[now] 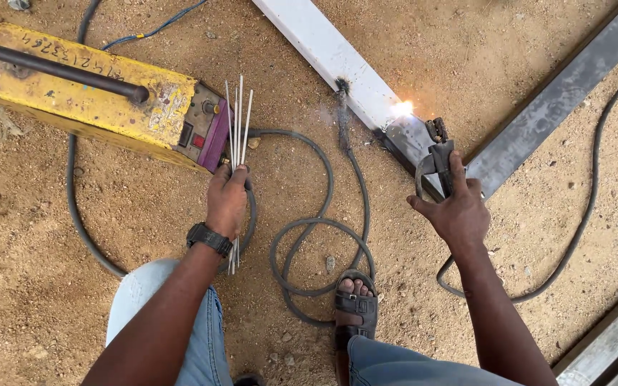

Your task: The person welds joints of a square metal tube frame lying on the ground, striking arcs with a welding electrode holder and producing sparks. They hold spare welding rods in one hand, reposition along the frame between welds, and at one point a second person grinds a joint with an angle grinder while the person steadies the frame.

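Welding at the joint [402,109] where a white-painted bar [323,44] meets a bare grey steel bar [559,96], with a bright spark showing there. Right hand [459,211] clenched around a dark electrode holder [439,159], tip aimed at the spark. Left hand [227,200] closed on a loose bundle of thin welding rods [237,118], held upright just beside the yellow welding machine [94,96].

Likely trouble: sparks landing on the bare foot in the open sandal [355,304], planted inside the coils of grey cable [309,236]; snagging that cable on standing up and jerking the holder off the seam. Rods fanning out near the machine's front panel, perhaps touching it. No glove seen on either hand, so burns quite possible from the hot metal.

No bench anywhere: bars, machine and cable all lying straight on sandy, gravelly ground [144,193], outdoors by the look of the daylight. More grey steel at the lower right corner.
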